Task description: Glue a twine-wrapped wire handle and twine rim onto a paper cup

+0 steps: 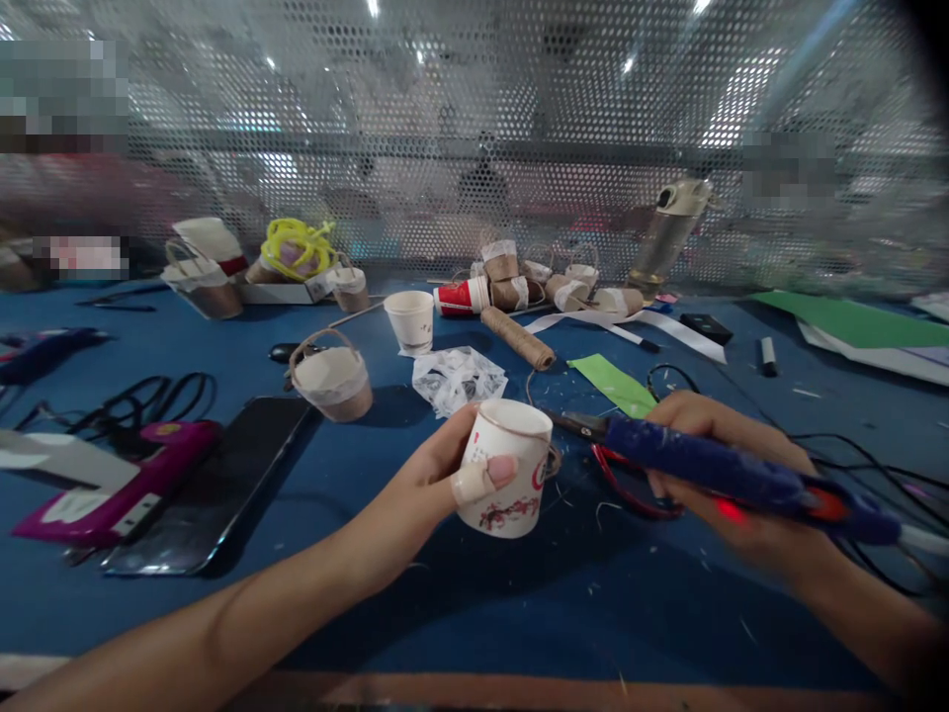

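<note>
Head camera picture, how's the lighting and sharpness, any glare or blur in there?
In the head view, the printed paper cup looks fairly crisp, while the blue tool in the right hand softens toward the right edge; head view again, white light spots glare at the perforated screen, and the background behind it is hazy; also head view, the upper right corner falls dark.

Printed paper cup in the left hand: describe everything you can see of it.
The printed paper cup is white and looks like paper, with small lettering and a red mark up high, a dark-red blossom-like print low down, and part of a round red mark at its right. A brown band edges the rim; a brown twine loop shows at its right side. It is mouth up, over the blue tabletop, gripped by the left hand, thumb across its front. Whether the blue glue gun touches it is unclear.
</note>
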Motion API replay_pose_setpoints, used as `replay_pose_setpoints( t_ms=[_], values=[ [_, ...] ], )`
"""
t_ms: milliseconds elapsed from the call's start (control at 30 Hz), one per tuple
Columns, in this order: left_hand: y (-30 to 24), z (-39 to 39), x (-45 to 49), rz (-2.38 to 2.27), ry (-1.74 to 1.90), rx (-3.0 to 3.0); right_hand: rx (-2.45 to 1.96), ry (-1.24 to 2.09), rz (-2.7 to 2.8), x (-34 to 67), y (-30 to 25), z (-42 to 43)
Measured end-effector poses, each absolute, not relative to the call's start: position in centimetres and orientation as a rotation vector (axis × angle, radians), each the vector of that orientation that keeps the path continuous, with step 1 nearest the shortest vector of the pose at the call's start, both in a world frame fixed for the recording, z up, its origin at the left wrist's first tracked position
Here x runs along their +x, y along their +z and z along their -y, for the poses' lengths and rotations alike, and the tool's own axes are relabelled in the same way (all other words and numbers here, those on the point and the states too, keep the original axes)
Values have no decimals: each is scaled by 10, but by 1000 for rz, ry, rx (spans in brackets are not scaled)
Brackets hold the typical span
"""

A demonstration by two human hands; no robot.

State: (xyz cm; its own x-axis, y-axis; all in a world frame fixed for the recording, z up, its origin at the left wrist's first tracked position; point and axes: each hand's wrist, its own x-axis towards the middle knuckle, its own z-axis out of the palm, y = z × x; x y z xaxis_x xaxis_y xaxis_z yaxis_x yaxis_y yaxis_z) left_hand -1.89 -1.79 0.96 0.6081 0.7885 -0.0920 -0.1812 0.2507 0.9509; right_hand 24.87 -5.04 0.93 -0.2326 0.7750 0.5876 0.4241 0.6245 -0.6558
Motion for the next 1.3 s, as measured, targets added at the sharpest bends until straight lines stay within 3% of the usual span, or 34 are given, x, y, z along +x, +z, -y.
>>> replay_pose_setpoints(
  t_ms=[1300],
  values=[
    [12, 27, -10, -750, 876, 1224, -1002, 197, 1977, 250, -5, 61]
  ],
)
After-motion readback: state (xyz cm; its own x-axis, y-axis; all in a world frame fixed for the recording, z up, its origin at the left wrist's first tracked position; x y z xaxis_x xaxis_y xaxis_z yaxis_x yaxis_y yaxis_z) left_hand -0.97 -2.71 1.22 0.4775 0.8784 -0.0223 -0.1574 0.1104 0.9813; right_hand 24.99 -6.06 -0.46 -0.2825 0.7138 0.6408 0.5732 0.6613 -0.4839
